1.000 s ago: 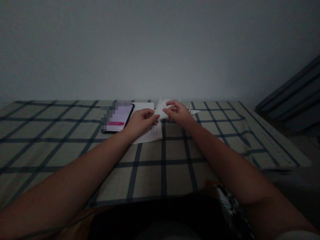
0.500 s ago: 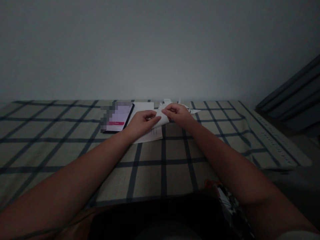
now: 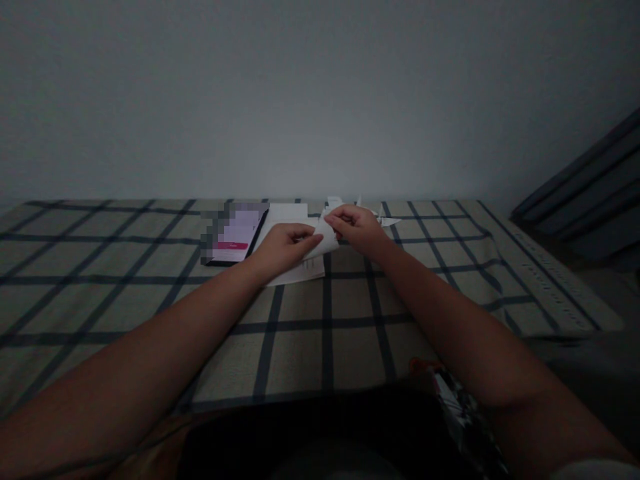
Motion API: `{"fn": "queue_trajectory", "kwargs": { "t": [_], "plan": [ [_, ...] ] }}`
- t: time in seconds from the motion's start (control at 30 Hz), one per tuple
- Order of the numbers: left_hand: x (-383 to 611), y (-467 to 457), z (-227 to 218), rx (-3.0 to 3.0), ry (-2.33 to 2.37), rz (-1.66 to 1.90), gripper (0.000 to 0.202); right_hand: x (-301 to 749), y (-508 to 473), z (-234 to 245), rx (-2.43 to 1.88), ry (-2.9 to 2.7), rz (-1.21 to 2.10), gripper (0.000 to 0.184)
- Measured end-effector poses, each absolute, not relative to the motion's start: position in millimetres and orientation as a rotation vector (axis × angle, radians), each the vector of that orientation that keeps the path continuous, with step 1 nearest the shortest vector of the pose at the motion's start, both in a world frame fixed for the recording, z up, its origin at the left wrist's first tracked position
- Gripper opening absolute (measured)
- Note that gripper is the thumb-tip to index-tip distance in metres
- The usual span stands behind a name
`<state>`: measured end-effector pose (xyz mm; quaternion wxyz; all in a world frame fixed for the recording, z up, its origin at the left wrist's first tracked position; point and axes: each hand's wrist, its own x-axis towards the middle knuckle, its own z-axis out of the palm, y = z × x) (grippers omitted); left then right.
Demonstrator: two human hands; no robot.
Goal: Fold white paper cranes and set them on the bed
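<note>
Between my hands is a piece of white paper (image 3: 326, 241), its surface creased or folded. My left hand (image 3: 286, 244) pinches its left side, thumb on top. At the upper right edge, my right hand (image 3: 356, 227) grips the same paper between thumb and fingers. Beneath my left hand lies a printed white sheet (image 3: 311, 269), partly covered. Behind my right hand, folded white paper pieces (image 3: 391, 221) with pointed tips stick out; the hand hides much of them.
A tablet or large phone (image 3: 237, 233) with a lit, partly blurred screen lies left of my hands. A white sheet (image 3: 287, 212) is beside it. The checked cloth (image 3: 325, 353) covers the table, which meets a plain wall (image 3: 320, 100). A dark curtain-like fabric (image 3: 590, 200) hangs at right.
Both hands stay nearly in place on the paper. The paper's upper part between them has shifted slightly, and my left thumb has moved a touch to the right.
</note>
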<state>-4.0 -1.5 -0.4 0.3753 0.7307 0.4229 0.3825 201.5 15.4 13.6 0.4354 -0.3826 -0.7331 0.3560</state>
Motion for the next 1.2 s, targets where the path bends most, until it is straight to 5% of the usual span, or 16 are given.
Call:
{"fn": "queue_trajectory", "kwargs": {
  "t": [0.83,1.2],
  "plan": [
    [-3.0,-3.0,9.3,1.801,1.208,1.268,0.026,202.7,20.5,9.3,-0.966,-1.879,0.972,0.033],
    [-4.5,3.4,1.8,1.491,1.095,1.116,0.028,204.8,18.4,11.9,-1.015,-1.911,0.874,0.031]
  ]
}}
